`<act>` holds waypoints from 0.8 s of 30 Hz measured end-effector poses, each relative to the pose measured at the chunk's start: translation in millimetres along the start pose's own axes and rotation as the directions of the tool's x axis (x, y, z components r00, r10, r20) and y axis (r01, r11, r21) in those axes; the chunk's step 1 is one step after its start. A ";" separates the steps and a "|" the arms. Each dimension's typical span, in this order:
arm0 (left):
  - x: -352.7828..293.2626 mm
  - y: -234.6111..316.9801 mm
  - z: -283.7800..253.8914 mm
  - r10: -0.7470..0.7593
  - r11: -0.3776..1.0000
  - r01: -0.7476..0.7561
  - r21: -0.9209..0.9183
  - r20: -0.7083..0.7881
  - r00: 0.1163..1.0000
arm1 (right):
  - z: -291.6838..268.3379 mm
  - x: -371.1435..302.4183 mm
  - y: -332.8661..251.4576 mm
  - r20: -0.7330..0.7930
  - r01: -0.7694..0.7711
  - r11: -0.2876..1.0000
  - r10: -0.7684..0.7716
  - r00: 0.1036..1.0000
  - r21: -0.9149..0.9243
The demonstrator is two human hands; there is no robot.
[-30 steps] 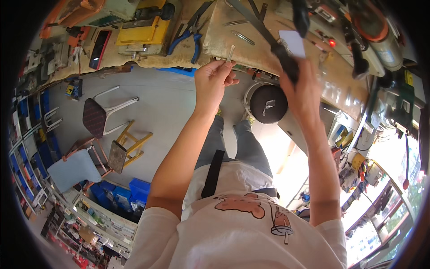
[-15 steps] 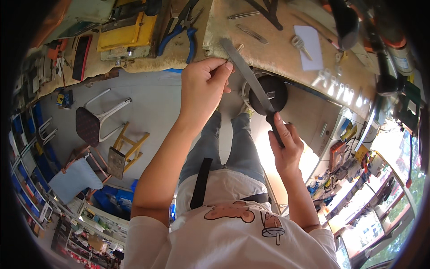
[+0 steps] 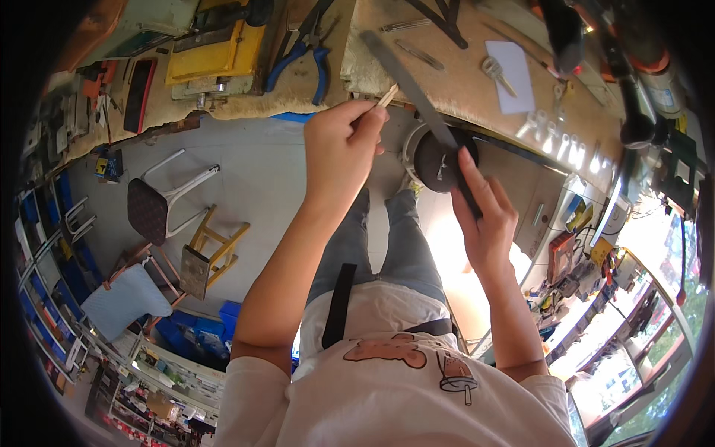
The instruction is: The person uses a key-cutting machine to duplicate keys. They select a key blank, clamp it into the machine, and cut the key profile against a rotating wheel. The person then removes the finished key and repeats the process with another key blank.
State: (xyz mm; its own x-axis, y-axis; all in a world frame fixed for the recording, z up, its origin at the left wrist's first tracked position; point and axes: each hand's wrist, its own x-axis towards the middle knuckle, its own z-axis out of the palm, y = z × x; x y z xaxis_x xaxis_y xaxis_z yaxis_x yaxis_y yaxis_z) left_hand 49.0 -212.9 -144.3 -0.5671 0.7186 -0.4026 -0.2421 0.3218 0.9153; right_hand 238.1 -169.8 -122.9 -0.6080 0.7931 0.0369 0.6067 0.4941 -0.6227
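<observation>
My left hand [image 3: 344, 141] pinches a small, pale tan pointed stick [image 3: 388, 95] between thumb and fingers, near the front edge of the workbench [image 3: 417, 82]. The stick's tip points up and to the right; its lower end is hidden in the fingers. In my right hand [image 3: 485, 212] is a long flat metal file [image 3: 410, 88], gripped by its dark handle with the index finger laid along it. The blade slants up to the left, passing just right of the stick, and its far end is over the bench. I cannot tell whether the two touch.
Blue-handled pliers [image 3: 299, 63], tweezers [image 3: 419, 54], a key [image 3: 499, 76] on white paper [image 3: 514, 100] and several keys [image 3: 558, 141] lie on the bench. Left are a yellow tool [image 3: 212, 56] and a phone [image 3: 138, 87]. Below stand a round black stool [image 3: 436, 164] and a wooden stool [image 3: 195, 272].
The file has shifted up and away from the stick, and my right hand has moved slightly right. More of the stick shows now; my left hand has barely moved.
</observation>
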 end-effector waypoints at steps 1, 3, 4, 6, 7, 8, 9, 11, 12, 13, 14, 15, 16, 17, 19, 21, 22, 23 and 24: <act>-4.0 -1.6 -6.3 -0.028 0.999 0.028 -0.041 -0.014 1.000 | 0.0 8.4 -4.0 0.023 -0.033 0.999 0.033 0.999 -0.001; -6.9 -4.2 -16.9 -0.109 0.978 0.103 -0.184 -0.024 0.994 | -0.7 7.8 -7.6 0.011 -0.041 0.996 0.040 0.999 0.075; -4.6 -4.3 -19.5 -0.135 0.956 0.133 -0.263 0.010 0.991 | 0.2 5.4 -10.1 0.011 -0.041 0.992 0.040 0.999 0.117; 6.2 -2.7 -21.3 -0.175 0.890 0.195 -0.412 0.085 0.981 | 7.8 -4.2 -9.6 0.054 -0.028 0.989 0.021 0.998 0.146; 9.5 -0.5 -17.1 -0.193 0.860 0.214 -0.463 0.092 0.977 | 12.5 -7.6 -7.1 0.079 -0.020 0.991 0.010 0.997 0.131; 11.8 0.7 -18.1 -0.195 0.862 0.227 -0.452 0.116 0.974 | 15.4 -8.8 -6.2 0.103 -0.012 0.993 0.000 0.995 0.116; 13.8 1.6 -19.2 -0.198 0.865 0.241 -0.441 0.141 0.970 | 17.6 -4.8 -6.6 0.084 0.002 0.992 -0.012 0.996 0.126; 15.1 1.7 -18.7 -0.198 0.875 0.251 -0.415 0.167 0.966 | 21.4 -4.5 -2.8 0.128 -0.063 0.986 0.044 0.991 0.154; 14.8 2.7 -17.7 -0.192 0.884 0.245 -0.399 0.168 0.967 | 22.7 -4.6 -1.1 0.149 -0.097 0.981 0.072 0.986 0.166; 14.5 3.2 -16.9 -0.186 0.893 0.240 -0.382 0.173 0.967 | 22.7 -4.2 -0.7 0.167 -0.116 0.983 0.092 0.982 0.142; 14.5 1.5 -15.9 -0.166 0.899 0.217 -0.380 0.163 0.973 | 22.2 -3.7 -0.4 0.183 -0.136 0.984 0.113 0.977 0.117; 14.5 -1.1 -14.8 -0.147 0.905 0.195 -0.378 0.153 0.977 | 21.6 -3.6 0.0 0.199 -0.156 0.983 0.135 0.971 0.093; 15.1 -2.5 -13.7 -0.126 0.911 0.171 -0.376 0.142 0.982 | 21.4 -4.4 1.1 0.172 -0.148 0.985 0.131 0.976 0.086; 14.9 -2.7 -11.7 -0.126 0.917 0.159 -0.365 0.113 0.986 | 20.8 -7.1 2.1 0.146 -0.140 0.987 0.127 0.981 0.079; 12.4 -3.9 -7.0 -0.128 0.929 0.138 -0.342 0.051 0.990 | 18.7 -14.8 0.4 0.099 -0.164 0.980 0.153 0.983 0.112; 10.1 -3.4 -4.1 -0.098 0.932 0.100 -0.348 0.022 0.995 | 15.4 -26.7 -4.8 0.065 -0.223 0.955 0.214 0.975 0.194; 9.0 -3.4 -2.8 -0.085 0.933 0.084 -0.351 0.012 0.996 | 12.1 -29.9 -8.4 0.095 -0.229 0.956 0.215 0.972 0.183; 7.5 -4.0 -3.0 -0.081 0.931 0.081 -0.356 0.013 0.997 | 7.6 -30.6 -13.8 0.126 -0.235 0.956 0.216 0.968 0.173; 5.8 -4.8 -3.6 -0.078 0.930 0.077 -0.360 0.012 0.997 | 5.9 -30.4 -17.1 0.157 -0.241 0.957 0.216 0.964 0.162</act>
State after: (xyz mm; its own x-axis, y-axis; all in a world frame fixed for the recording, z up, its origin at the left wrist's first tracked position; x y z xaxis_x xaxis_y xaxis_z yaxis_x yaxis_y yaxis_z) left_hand 44.0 -212.5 -151.0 -0.5368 0.6987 -0.4729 -0.5523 0.1326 0.8230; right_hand 243.1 -204.4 -118.0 -0.5351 0.8153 -0.2213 0.6440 0.2241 -0.7315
